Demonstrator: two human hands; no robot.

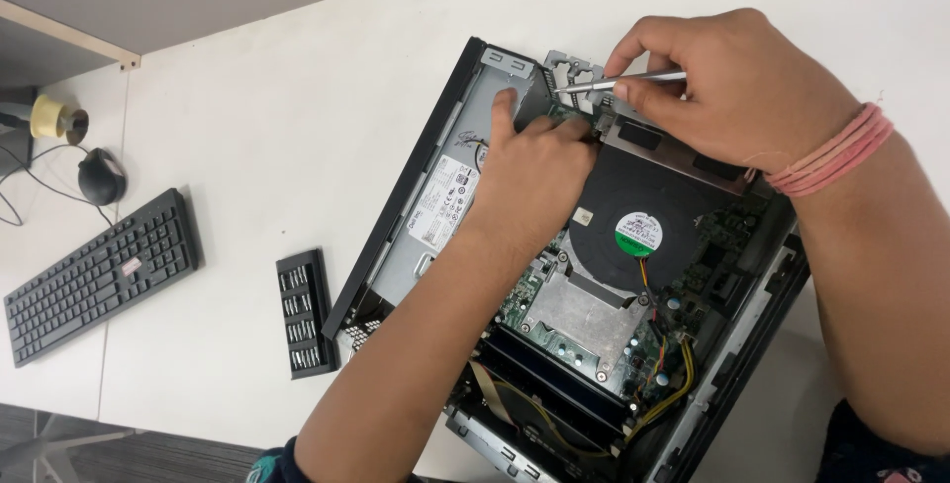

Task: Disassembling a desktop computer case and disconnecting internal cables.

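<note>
An open computer case (416,196) lies on the white table (267,97), its insides facing up. The right hand (732,87) sits over the far corner of the case, fingers pinched closed around a slim silver screwdriver (633,80) whose tip points left at a small metal bracket (572,69) on the far edge of the case. The left hand (529,171) rests inside the case just near of that bracket, fingers curled down on the parts beneath; whether it grips anything I cannot tell, since the hand hides them. The round black fan (633,231) lies just right of the left hand. Left of the case lie a black bit set (305,313) and, further off, a black keyboard (99,275). The near end of the case is cut off by the frame
</note>
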